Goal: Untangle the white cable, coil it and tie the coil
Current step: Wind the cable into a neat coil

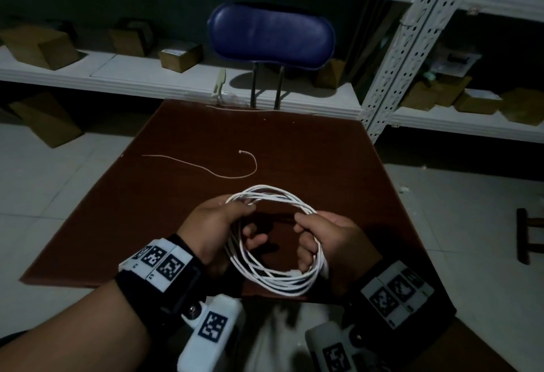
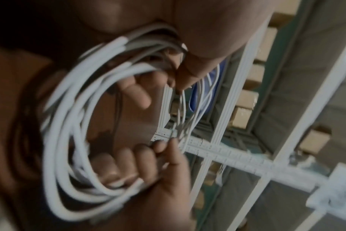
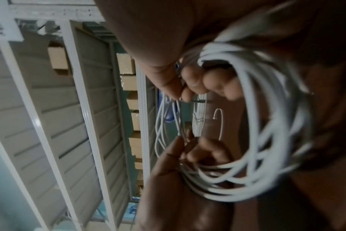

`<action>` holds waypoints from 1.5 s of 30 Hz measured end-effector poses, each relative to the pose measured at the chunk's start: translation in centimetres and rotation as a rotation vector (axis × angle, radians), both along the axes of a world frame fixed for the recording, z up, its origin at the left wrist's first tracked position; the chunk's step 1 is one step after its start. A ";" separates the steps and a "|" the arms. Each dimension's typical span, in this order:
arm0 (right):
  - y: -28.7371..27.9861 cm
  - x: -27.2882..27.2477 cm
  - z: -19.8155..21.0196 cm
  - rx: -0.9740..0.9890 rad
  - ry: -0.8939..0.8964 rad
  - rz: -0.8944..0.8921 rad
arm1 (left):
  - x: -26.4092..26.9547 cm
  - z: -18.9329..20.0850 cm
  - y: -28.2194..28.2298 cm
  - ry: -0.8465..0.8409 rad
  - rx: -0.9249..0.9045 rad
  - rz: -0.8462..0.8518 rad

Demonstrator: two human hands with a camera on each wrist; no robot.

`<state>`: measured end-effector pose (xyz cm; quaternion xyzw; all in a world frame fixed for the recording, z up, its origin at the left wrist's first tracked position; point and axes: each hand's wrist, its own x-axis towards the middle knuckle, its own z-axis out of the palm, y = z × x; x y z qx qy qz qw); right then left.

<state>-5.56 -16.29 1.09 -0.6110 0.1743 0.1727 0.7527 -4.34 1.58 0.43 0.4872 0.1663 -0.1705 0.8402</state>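
Two hands are holding the white cable point(image 1: 273, 242), already wound into a loose multi-turn coil and raised just above the near edge of the tabletop point(image 1: 117, 210).

On the left, the left hand point(image 1: 216, 224) is gripping the coil's left side, thumb and curled fingers point(image 2: 142, 93) closing round several strands. At the centre, the turns are lying unevenly — some are spreading apart at the far arc. On the right, the right hand point(image 1: 329, 239) is pinching the coil's right side, fingers point(image 3: 196, 79) curling round the bundle.

Judged from this layout, untangling and coiling are essentially done, and the tying step is coming up. A thin white tie point(image 1: 223, 170) is lying loose on the tabletop beyond the coil, well apart from both hands. The next move is calling for one hand to keep the turns gathered while the other is freed to fetch the tie and pass it round the bundle.

Both wrist views are blurring badly, so strand count and crossings are hard to make out. The cable's ends are not identifiable. A second thin strip near the far edge of the tabletop is too small to identify.
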 end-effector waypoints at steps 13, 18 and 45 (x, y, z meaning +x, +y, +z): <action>1.7 -0.3 0.2 0.309 0.142 -0.106 | 0.5 0.6 0.2 -0.126 -0.199 0.209; 1.4 0.0 0.5 0.398 0.097 -0.169 | 0.4 0.4 0.7 -0.059 -0.257 0.093; 3.2 -0.9 1.7 0.616 -0.117 -0.046 | 0.7 1.8 1.1 0.235 -0.323 0.226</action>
